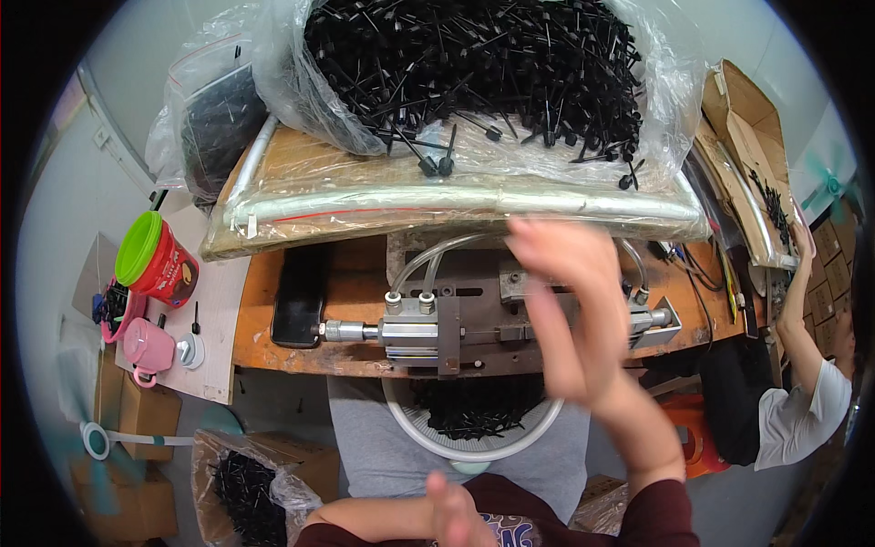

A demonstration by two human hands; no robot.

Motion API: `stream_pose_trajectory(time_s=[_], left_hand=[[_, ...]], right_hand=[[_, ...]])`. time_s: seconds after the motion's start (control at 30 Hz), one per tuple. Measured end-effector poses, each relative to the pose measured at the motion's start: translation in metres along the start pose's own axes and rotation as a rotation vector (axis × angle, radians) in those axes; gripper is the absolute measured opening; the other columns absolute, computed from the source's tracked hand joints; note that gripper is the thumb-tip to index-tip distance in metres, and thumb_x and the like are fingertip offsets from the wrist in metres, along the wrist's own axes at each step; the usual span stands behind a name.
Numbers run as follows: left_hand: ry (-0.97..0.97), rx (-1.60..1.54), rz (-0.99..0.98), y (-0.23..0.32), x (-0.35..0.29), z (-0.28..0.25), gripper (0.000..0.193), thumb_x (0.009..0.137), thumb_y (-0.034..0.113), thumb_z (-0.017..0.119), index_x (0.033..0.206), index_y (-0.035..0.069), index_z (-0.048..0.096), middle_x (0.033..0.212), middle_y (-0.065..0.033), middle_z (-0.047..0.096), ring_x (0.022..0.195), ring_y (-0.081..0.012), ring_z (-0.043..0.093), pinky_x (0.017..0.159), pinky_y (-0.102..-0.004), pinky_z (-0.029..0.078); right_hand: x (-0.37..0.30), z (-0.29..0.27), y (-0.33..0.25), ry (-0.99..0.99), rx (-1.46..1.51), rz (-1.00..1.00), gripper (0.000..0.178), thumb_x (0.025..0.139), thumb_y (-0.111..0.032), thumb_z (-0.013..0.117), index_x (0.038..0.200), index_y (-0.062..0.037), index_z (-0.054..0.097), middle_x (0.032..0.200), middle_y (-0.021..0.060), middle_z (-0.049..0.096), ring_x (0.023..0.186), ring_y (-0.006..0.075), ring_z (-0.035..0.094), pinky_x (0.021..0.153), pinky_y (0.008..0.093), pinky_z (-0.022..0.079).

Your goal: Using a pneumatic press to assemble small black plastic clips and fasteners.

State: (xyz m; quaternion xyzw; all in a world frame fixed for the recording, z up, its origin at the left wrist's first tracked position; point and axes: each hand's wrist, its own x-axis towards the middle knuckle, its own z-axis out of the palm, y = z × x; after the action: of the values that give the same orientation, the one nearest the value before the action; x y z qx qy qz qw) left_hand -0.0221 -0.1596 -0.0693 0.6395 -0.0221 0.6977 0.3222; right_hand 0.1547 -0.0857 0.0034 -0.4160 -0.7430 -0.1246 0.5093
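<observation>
Two hands show, in very different poses. The right hand (570, 301) is raised over the middle of the wooden surface (273, 337), its forearm coming up from the lower right in a dark red sleeve. It is blurred; the fingers point up and away toward the big clear bag, loosely together and fairly straight, so the grip reads as open, with nothing visibly pinched in it. It hangs above the metal cylinder fixture (456, 328), a silver pneumatic unit with two clear hoses, bolted flat on the surface, and covers the fixture's right half.

The left hand (456, 515) lies low at the bottom edge, close to the body, forearm running in from the left. Only a thumb and part of the palm are seen; whether its grip is spread or closed cannot be told.

Between the two hands, under the fixture's front edge, sits a white round basin (538, 428) holding small black plastic parts. Beyond the fixture, the clear bag of black parts (474, 64) fills the far side. A black phone (299, 296) lies left of the fixture, and a red tub with green lid (155, 260) stands further left.
</observation>
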Motion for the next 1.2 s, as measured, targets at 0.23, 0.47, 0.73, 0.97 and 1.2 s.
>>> stream_pose_trajectory(time_s=[0.23, 0.47, 0.73, 0.97, 1.2], left_hand=[[-0.328, 0.089, -0.156, -0.019, -0.027, -0.020, 0.055, 0.089, 0.021, 0.071, 0.139, 0.018, 0.048, 0.141, -0.0260, 0.047, 0.111, -0.0385, 0.065, 0.091, -0.0477, 0.055], [-0.499, 0.266, -0.195, -0.017, -0.042, -0.038, 0.092, 0.079, 0.012, 0.080, 0.153, 0.022, 0.027, 0.142, -0.0296, 0.042, 0.086, -0.0329, 0.072, 0.068, -0.0362, 0.059], [-0.507, 0.338, -0.222, -0.019, -0.049, -0.043, 0.093, 0.075, 0.003, 0.079, 0.151, 0.016, 0.027, 0.136, -0.0294, 0.049, 0.081, -0.0283, 0.073, 0.065, -0.0335, 0.060], [-0.505, 0.337, -0.254, -0.019, -0.053, -0.044, 0.093, 0.075, 0.001, 0.078, 0.152, 0.016, 0.027, 0.134, -0.0295, 0.052, 0.080, -0.0254, 0.073, 0.064, -0.0317, 0.060], [-0.460, 0.330, -0.291, -0.023, -0.063, -0.038, 0.062, 0.078, 0.007, 0.077, 0.133, 0.012, 0.049, 0.134, -0.0211, 0.059, 0.075, -0.0191, 0.069, 0.062, -0.0262, 0.056]], right_hand=[[0.112, 0.084, 0.103, -0.148, -0.290, -0.028, 0.029, 0.076, -0.012, 0.067, 0.104, -0.0038, 0.068, 0.106, 0.0122, 0.065, 0.106, 0.0310, 0.057, 0.090, 0.0411, 0.047], [0.182, 0.147, 0.103, -0.768, -0.578, 0.293, 0.068, 0.076, -0.047, 0.067, 0.129, -0.0048, 0.061, 0.128, 0.0189, 0.058, 0.126, 0.0321, 0.050, 0.104, 0.0479, 0.038], [0.182, 0.151, 0.110, -0.801, -0.750, 0.418, 0.070, 0.071, -0.037, 0.076, 0.134, -0.0108, 0.059, 0.135, 0.0137, 0.048, 0.128, 0.0307, 0.048, 0.101, 0.0528, 0.043], [0.178, 0.129, 0.119, -0.824, -0.707, 0.320, 0.067, 0.069, -0.026, 0.078, 0.133, -0.0172, 0.061, 0.134, 0.0152, 0.053, 0.118, 0.0369, 0.060, 0.091, 0.0465, 0.057], [0.165, 0.059, 0.140, -0.910, -0.482, 0.286, 0.059, 0.065, -0.012, 0.075, 0.123, -0.0092, 0.061, 0.100, 0.0170, 0.069, 0.098, 0.0307, 0.067, 0.083, 0.0407, 0.055]])
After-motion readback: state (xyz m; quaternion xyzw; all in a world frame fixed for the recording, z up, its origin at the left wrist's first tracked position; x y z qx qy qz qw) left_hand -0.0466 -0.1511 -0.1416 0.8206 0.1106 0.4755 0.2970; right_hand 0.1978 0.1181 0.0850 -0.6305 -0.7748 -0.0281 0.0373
